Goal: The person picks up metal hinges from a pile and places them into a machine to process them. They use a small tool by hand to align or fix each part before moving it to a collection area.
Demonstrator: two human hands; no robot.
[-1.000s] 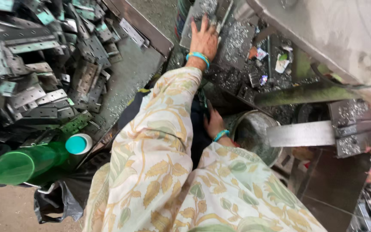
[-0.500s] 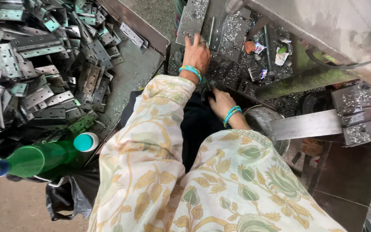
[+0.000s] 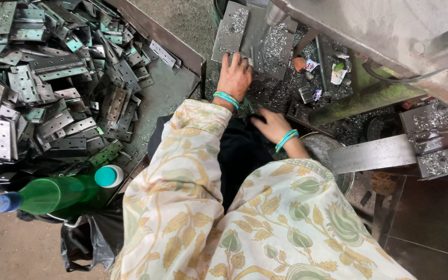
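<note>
Left hand: the left hand (image 3: 234, 78) lies palm down, fingers spread, pressing on the near edge of a flat metal plate (image 3: 252, 33) strewn with bright shavings; it grips nothing, the fingers resting open on the metal; turquoise bangles circle the wrist
Right hand: the right hand (image 3: 269, 124) hovers low over the dark, swarf-covered work surface just below the plate; its fingers are curled and partly blurred, and whether they close on anything cannot be told; it too wears turquoise bangles
Metal plate: grey, rectangular, lying flat beneath the drill machine (image 3: 390, 31) at the top of the view; curled shavings heaped on it and around it
Machine bench: small coloured wrappers (image 3: 338, 72) and bits of scrap lie to the right of the plate; a greenish bar runs across below them; a bright steel arm (image 3: 374, 153) with a clamped block juts in from the right, well apart from both hands
Round pan: a metal pan (image 3: 327, 150) sits just beside the right forearm, partly hidden by the sleeve
Hinge pile: a heap of steel hinges (image 3: 47, 83) fills the tray at left, some tinted green, well apart from the hands
Bottles: two green plastic bottles (image 3: 53, 194) with blue caps lie near the left elbow, beside a black plastic bag (image 3: 86, 241)
Clothing: cream sleeves printed with yellow and green leaves and flowers
</note>
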